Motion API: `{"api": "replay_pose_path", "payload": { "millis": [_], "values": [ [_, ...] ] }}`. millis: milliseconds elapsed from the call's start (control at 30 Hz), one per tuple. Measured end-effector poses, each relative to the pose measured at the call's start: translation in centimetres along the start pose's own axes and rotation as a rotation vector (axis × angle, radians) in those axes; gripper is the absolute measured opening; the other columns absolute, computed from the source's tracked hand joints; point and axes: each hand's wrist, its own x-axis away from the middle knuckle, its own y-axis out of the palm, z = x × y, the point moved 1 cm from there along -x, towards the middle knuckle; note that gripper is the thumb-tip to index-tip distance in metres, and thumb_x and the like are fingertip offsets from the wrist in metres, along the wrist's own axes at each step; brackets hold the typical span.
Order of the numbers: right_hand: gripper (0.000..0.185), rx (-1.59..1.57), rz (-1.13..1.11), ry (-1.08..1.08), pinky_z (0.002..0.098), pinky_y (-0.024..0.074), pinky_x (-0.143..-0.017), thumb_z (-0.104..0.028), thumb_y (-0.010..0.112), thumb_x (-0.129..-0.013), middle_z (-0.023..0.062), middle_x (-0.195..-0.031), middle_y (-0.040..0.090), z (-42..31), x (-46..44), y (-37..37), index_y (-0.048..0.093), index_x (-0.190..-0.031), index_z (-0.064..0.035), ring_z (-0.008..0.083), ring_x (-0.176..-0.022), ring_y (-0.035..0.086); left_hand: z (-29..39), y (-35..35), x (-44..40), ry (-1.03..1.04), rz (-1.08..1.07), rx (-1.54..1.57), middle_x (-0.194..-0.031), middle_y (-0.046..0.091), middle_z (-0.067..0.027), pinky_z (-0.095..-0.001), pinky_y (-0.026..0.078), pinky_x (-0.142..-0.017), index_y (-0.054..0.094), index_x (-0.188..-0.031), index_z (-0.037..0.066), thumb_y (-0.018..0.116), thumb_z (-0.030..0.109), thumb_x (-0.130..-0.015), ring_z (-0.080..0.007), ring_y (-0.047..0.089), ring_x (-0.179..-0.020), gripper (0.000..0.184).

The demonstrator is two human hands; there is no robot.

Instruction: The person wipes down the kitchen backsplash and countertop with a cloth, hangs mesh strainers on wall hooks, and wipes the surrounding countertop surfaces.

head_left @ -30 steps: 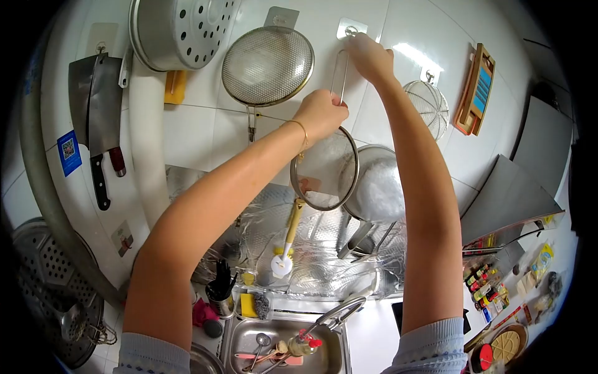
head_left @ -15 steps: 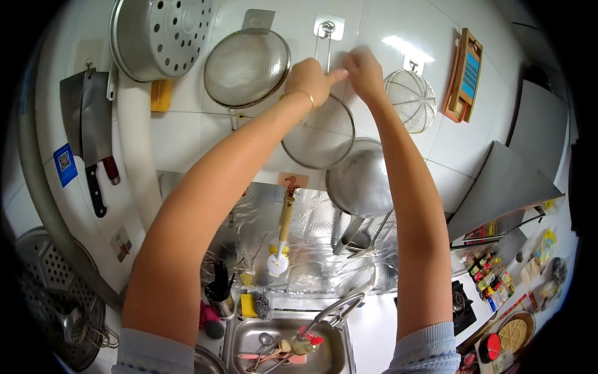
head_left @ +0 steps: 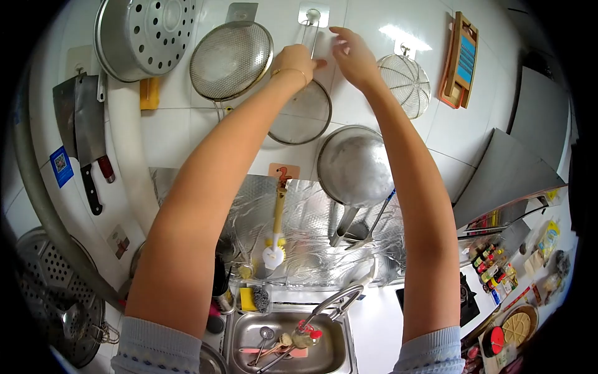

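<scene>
A round fine-mesh strainer (head_left: pixel 303 115) with a long wire handle is against the tiled wall, its handle top at a wall hook (head_left: pixel 313 17). My left hand (head_left: pixel 294 63) is closed around the handle, thumb pointing right; its fingers are partly hidden. Just right of the handle, my right hand (head_left: pixel 356 61) is raised with its fingers apart, holding nothing. To the left hangs a larger mesh strainer (head_left: pixel 230 61), and a wire skimmer (head_left: pixel 405 86) hangs to the right. Below them a metal pan (head_left: pixel 354 165) hangs bottom outward.
A perforated steamer pot (head_left: pixel 146 37) and cleavers (head_left: pixel 91 121) hang at left. A grater (head_left: pixel 461 59) is at upper right. Below are a brush (head_left: pixel 274 254), a faucet (head_left: pixel 339 305) and a sink (head_left: pixel 240 333) holding utensils. Bottles (head_left: pixel 492 268) stand at lower right.
My right hand has come away from beside the handle and its fingers have spread. The strainer's mesh no longer overlaps the pan; it sits higher and further left. The view has shifted slightly.
</scene>
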Motion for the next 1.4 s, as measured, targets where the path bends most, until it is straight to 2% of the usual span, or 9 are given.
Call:
{"api": "replay_pose_path", "payload": {
  "millis": [167, 267, 333, 400, 467, 533, 900, 1133, 1400],
  "values": [
    [0.044, 0.171, -0.017, -0.076, 0.0495, 0.0283, -0.092, -0.016, 0.048, -0.081, 0.0006, -0.133, 0.045, -1.1, -1.0, 1.3, 0.050, -0.125, -0.0188, 0.0219, -0.119, 0.043, -0.7, 0.9, 0.0, 0.003, -0.039, -0.145, -0.084, 0.066, -0.0136, -0.0370, 0.050, -0.067, 0.066, -0.089, 0.001, 0.051, 0.041, -0.088, -0.0261, 0.065, -0.077, 0.043],
    [0.043, 0.418, 0.031, -0.147, 0.0417, 0.0404, -0.087, -0.018, 0.047, -0.081, -0.0010, -0.131, 0.047, -1.2, -0.6, 1.5, 0.050, -0.125, -0.0188, 0.0243, -0.113, 0.048, -0.8, 1.1, 0.3, 0.023, -0.037, -0.132, -0.088, 0.066, -0.0129, -0.0365, 0.051, -0.070, 0.066, -0.092, 0.002, 0.049, 0.038, -0.090, -0.0261, 0.065, -0.083, 0.040],
    [0.043, 0.429, 0.028, -0.143, 0.0430, 0.0394, -0.087, -0.019, 0.047, -0.081, -0.0013, -0.131, 0.047, -1.3, -0.3, 1.6, 0.050, -0.125, -0.0189, 0.0240, -0.115, 0.047, -1.0, 1.3, 0.5, 0.018, -0.017, -0.066, -0.090, 0.064, -0.0205, -0.0398, 0.050, -0.073, 0.065, -0.090, 0.000, 0.052, 0.028, -0.086, -0.0320, 0.063, -0.087, 0.031],
    [0.044, 0.438, 0.023, -0.136, 0.0442, 0.0384, -0.087, -0.019, 0.048, -0.081, -0.0015, -0.132, 0.046, -1.4, -0.1, 1.7, 0.050, -0.125, -0.0190, 0.0236, -0.116, 0.046, -1.2, 1.8, 0.7, 0.042, 0.008, -0.114, -0.092, 0.064, -0.0205, -0.0394, 0.051, -0.073, 0.063, -0.093, -0.002, 0.050, 0.035, -0.087, -0.0313, 0.063, -0.088, 0.039],
    [0.044, 0.324, -0.018, -0.092, 0.0458, 0.0273, -0.092, -0.016, 0.047, -0.081, -0.0012, -0.133, 0.044, -1.4, 0.1, 1.7, 0.049, -0.125, -0.0173, 0.0217, -0.122, 0.039, -1.0, 2.0, 1.4, 0.067, 0.028, -0.162, -0.094, 0.064, -0.0204, -0.0390, 0.051, -0.073, 0.061, -0.096, -0.003, 0.048, 0.042, -0.088, -0.0306, 0.063, -0.089, 0.048],
    [0.043, 0.355, 0.001, -0.110, 0.0451, 0.0306, -0.091, -0.018, 0.047, -0.082, -0.0006, -0.133, 0.045, -1.5, 0.2, 1.6, 0.050, -0.124, -0.0168, 0.0223, -0.119, 0.043, -1.0, 2.4, 2.1, -0.012, 0.094, -0.181, -0.095, 0.063, -0.0207, -0.0382, 0.051, -0.073, 0.054, -0.100, -0.006, 0.043, 0.056, -0.086, -0.0298, 0.063, -0.090, 0.064],
    [0.044, 0.252, 0.010, -0.065, 0.0500, 0.0288, -0.092, -0.016, 0.049, -0.081, 0.0047, -0.133, 0.046, -1.8, 1.8, 1.3, 0.048, -0.125, -0.0140, 0.0242, -0.121, 0.043, -2.0, 4.2, 5.7, 0.193, 0.387, -0.334, -0.106, 0.052, -0.0175, -0.0392, 0.047, -0.077, 0.048, -0.103, -0.005, 0.059, 0.046, -0.080, -0.0288, 0.051, -0.102, 0.057],
    [0.042, 0.018, 0.128, 0.002, 0.0463, 0.0301, -0.096, -0.012, 0.048, -0.080, 0.0118, -0.129, 0.048, -5.2, 6.5, -0.9, 0.050, -0.122, -0.0070, 0.0259, -0.115, 0.049, -4.6, 5.1, 9.4, 0.376, 0.467, -0.166, -0.121, 0.043, -0.0231, -0.0444, 0.033, -0.097, 0.036, -0.120, -0.009, 0.062, 0.030, -0.080, -0.0364, 0.042, -0.114, 0.062],
    [0.034, -0.253, 0.172, 0.023, 0.0309, 0.0405, -0.089, -0.002, 0.049, -0.081, 0.0162, -0.118, 0.055, -11.8, 18.6, -5.1, 0.055, -0.114, -0.0019, 0.0261, -0.106, 0.054, -5.9, 3.4, 17.3, 0.412, 0.278, -0.037, -0.116, 0.047, -0.0210, -0.0408, 0.037, -0.093, 0.040, -0.114, -0.004, 0.062, 0.018, -0.078, -0.0353, 0.045, -0.109, 0.048]
  ]
}}
